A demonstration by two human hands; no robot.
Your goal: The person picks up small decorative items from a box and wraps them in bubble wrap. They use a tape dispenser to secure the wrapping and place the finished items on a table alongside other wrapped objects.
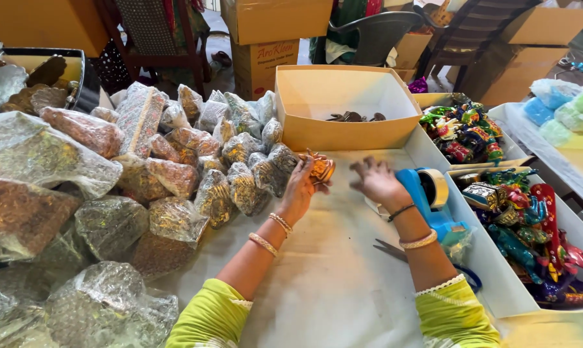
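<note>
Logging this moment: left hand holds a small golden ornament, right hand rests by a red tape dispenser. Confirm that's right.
One error: the tape dispenser is blue, not red, as the head view shows. The left hand does hold the small golden ornament, and the right hand is beside the dispenser.

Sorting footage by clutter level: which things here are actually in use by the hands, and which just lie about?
In use: left hand holding a small golden ornament; right hand beside the blue tape dispenser.

Lying about: bubble-wrapped bundles, open cardboard box, painted figurines, scissors.

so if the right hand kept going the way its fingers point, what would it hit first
Probably the open cardboard box: the right hand points up the table toward its front wall, with bare tabletop between. Depth is hard to judge.
</note>
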